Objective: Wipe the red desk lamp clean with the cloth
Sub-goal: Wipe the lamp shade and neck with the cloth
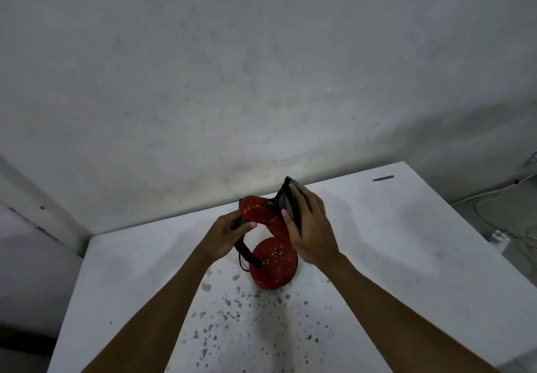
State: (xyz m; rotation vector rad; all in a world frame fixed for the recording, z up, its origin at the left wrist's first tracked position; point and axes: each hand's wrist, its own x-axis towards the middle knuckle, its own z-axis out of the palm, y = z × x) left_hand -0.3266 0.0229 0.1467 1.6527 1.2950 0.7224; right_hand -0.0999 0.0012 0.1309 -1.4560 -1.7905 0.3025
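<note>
Two bare forearms reach forward over a white table (pixel 392 256), its near surface peppered with dark grey specks and flecks just below the wrists. Between the two hands stands the red desk lamp (pixel 263 213), its round red base (pixel 273 265) sitting on the tabletop just beneath and between the palms, dotted with pale spots. A black flexible neck (pixel 245 252) curves up from the base on the side of the left hand, with a thin black cord looping beside it.

The left hand (pixel 225 234) is closed around the upper end of that neck, right where it meets the rear of the red shade, fingers curled over it. The right hand (pixel 309 227) is wrapped around the mouth of the shade, thumb on the near side and fingers over the far rim, pressing a dark cloth (pixel 287 198) against it; a corner of the cloth sticks up above the fingertips. The shade lies roughly level between the two hands, its perforated back end toward the left.

Beyond the right hand, a small dark strip (pixel 383 178) lies near the table's far corner. Behind everything rises a scuffed grey wall (pixel 261 67).
</note>
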